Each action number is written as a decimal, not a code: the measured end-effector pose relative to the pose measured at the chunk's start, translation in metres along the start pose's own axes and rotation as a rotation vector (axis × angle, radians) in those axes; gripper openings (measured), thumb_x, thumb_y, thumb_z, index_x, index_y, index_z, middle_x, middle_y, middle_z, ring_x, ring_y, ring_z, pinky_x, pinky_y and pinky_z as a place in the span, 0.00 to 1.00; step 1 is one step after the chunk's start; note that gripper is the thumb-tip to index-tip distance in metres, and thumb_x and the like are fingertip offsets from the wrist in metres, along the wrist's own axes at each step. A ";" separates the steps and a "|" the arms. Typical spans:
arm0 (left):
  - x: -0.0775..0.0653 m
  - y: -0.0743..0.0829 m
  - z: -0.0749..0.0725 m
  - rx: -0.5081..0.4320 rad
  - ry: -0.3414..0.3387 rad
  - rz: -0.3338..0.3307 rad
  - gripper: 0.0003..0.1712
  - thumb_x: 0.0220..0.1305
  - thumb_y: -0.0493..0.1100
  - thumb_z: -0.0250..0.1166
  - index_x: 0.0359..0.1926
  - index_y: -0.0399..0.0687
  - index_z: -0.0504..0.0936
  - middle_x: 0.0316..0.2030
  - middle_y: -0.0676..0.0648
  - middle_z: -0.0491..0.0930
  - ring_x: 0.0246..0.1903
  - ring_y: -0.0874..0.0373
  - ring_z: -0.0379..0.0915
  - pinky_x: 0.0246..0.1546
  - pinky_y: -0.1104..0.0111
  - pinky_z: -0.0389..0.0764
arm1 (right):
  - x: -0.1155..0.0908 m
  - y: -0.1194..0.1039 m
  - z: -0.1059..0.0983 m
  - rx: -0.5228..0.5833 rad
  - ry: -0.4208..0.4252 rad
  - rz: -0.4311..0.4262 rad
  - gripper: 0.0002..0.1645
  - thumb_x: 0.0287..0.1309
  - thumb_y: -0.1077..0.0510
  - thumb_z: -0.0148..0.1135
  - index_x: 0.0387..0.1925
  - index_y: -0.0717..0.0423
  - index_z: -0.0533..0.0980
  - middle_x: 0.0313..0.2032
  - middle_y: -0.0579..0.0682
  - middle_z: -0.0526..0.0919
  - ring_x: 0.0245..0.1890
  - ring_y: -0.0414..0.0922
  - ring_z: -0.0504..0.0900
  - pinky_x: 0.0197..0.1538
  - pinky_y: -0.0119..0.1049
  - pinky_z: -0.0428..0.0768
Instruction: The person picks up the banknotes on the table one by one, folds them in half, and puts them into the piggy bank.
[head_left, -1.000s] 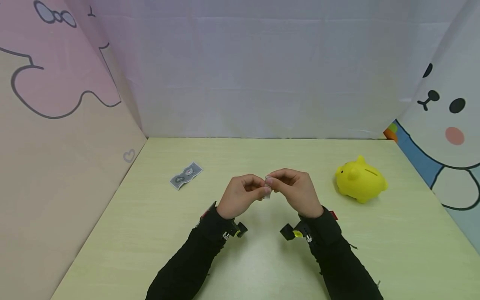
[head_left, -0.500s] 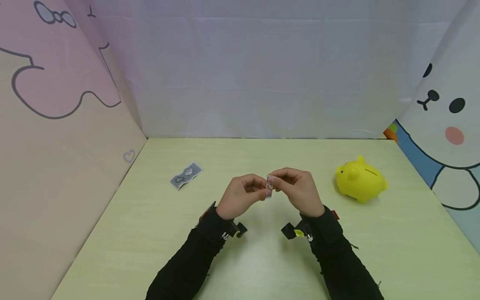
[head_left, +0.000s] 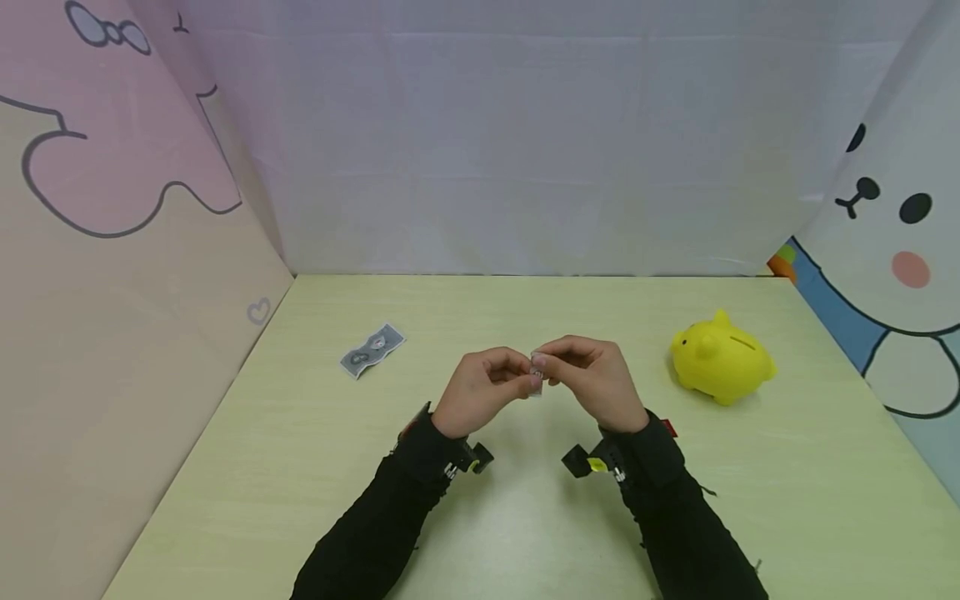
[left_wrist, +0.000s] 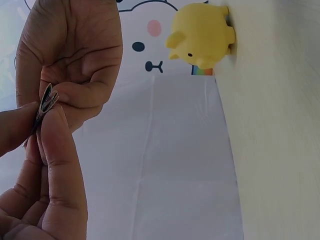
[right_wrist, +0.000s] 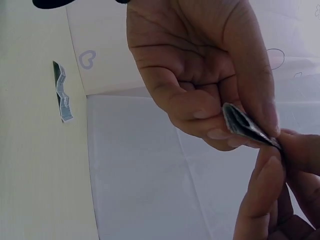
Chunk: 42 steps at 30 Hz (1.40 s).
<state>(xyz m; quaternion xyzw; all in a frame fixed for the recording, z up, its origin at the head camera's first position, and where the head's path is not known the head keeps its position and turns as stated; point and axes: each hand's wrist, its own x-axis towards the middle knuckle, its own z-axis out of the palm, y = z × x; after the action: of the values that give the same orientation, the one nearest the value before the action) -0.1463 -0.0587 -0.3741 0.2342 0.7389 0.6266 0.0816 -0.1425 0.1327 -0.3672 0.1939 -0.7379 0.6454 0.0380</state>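
Both hands meet over the middle of the table, pinching one small folded banknote (head_left: 536, 389) between thumbs and fingertips. My left hand (head_left: 483, 388) grips its left side and my right hand (head_left: 592, 379) its right side. In the left wrist view the folded banknote (left_wrist: 47, 102) shows its layered edge end-on. Its narrow folds stand slightly apart in the right wrist view, where the folded banknote (right_wrist: 244, 124) sticks out beside the left thumb. Fingertips cover much of it.
Another banknote (head_left: 372, 351), creased and unfolded, lies at the back left of the pale table (head_left: 300, 467). A yellow piggy bank (head_left: 722, 367) with a slot on top stands at the right. A white curtain (head_left: 480, 150) hangs behind the table.
Both hands stay in nearly the same place, still pinching the folded banknote. It turned slightly, showing more of its face half a second ago than now. The other things have not moved.
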 end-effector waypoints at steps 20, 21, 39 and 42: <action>0.001 -0.001 0.000 -0.003 0.007 -0.010 0.09 0.67 0.36 0.62 0.43 0.32 0.81 0.37 0.32 0.82 0.32 0.54 0.80 0.40 0.61 0.82 | 0.000 0.008 -0.007 -0.088 -0.036 0.024 0.13 0.65 0.58 0.62 0.47 0.61 0.82 0.37 0.45 0.86 0.35 0.41 0.82 0.42 0.34 0.83; 0.001 -0.001 -0.001 -0.003 0.011 -0.018 0.09 0.67 0.36 0.62 0.43 0.32 0.81 0.37 0.32 0.82 0.31 0.57 0.79 0.40 0.60 0.82 | 0.001 0.008 -0.009 -0.110 -0.029 0.028 0.14 0.66 0.57 0.62 0.48 0.62 0.82 0.37 0.48 0.86 0.35 0.40 0.82 0.42 0.34 0.83; 0.001 -0.002 -0.003 -0.036 0.020 -0.046 0.09 0.67 0.33 0.61 0.45 0.30 0.80 0.41 0.30 0.81 0.33 0.56 0.80 0.47 0.45 0.81 | -0.005 0.009 -0.095 -0.451 0.216 0.041 0.29 0.69 0.51 0.58 0.68 0.55 0.68 0.61 0.61 0.76 0.53 0.27 0.76 0.48 0.11 0.72; 0.001 -0.003 -0.003 -0.033 0.019 -0.048 0.09 0.67 0.34 0.61 0.45 0.30 0.80 0.41 0.30 0.81 0.31 0.64 0.78 0.46 0.49 0.82 | -0.009 0.012 -0.113 -0.512 0.239 0.076 0.34 0.68 0.49 0.59 0.71 0.54 0.64 0.66 0.60 0.71 0.62 0.44 0.74 0.49 0.08 0.69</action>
<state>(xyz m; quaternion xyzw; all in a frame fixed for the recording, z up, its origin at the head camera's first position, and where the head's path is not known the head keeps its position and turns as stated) -0.1495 -0.0614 -0.3760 0.2091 0.7345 0.6388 0.0937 -0.1604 0.2453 -0.3626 0.0728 -0.8739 0.4572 0.1482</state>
